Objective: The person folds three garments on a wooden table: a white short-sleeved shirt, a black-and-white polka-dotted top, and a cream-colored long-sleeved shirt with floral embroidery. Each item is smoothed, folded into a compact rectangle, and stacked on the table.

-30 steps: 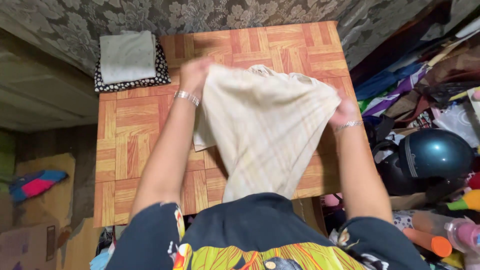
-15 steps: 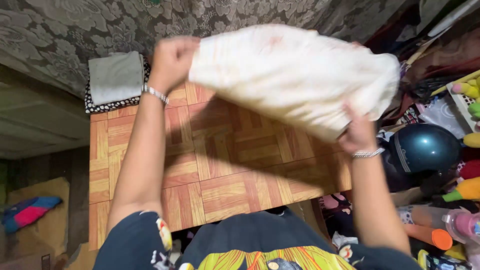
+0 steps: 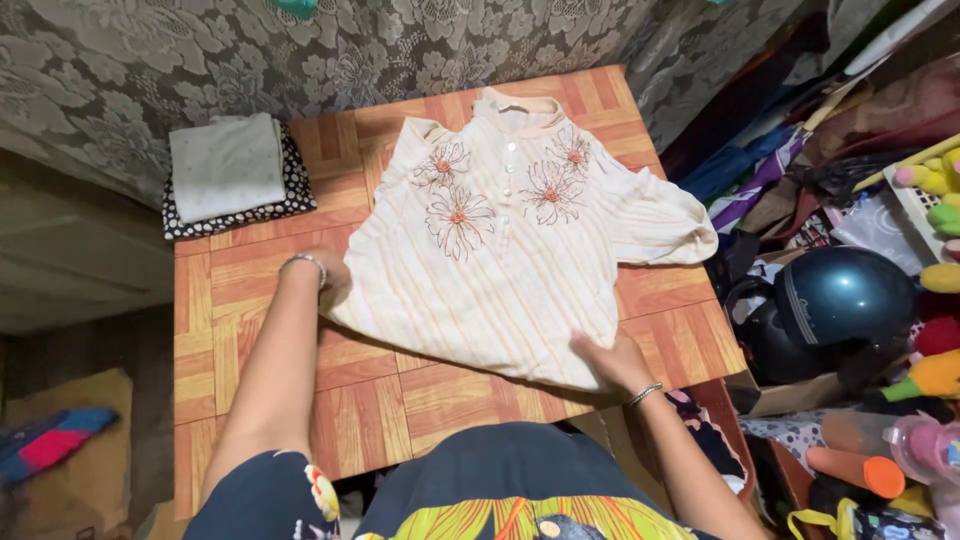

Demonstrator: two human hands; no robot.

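A cream blouse (image 3: 510, 250) with fine stripes, a button placket and embroidered orange-centred flowers on the chest lies face up and spread flat on the parquet-patterned bench (image 3: 250, 290), its collar toward the lace-draped wall (image 3: 150, 60) and its hem toward the person. The left hand (image 3: 325, 275) is at the blouse's lower left corner, partly tucked under the fabric edge, so whether its grip is pinching the hem or simply resting there cannot be told. The right hand (image 3: 605, 360) lies on the hem at the lower right, fingers spread and flat on the cloth rather than closed on it. Judging from how things lie, the laying-out of the garment looks done: the body is smoothed open, buttons showing, and the right sleeve reaches toward the bench's edge, while the left sleeve looks bunched near the shoulder. No fold has been made in it yet; both sleeves and the body are still unfolded, so the folding itself appears to be all that is left. At the far left corner of the bench sits a small stack of folded cloths (image 3: 228, 170), a pale grey piece on top of a black-and-white dotted one, well apart from the blouse. Beside the bench on the right, among piled bags and toys, rests a dark teal helmet (image 3: 850, 295).
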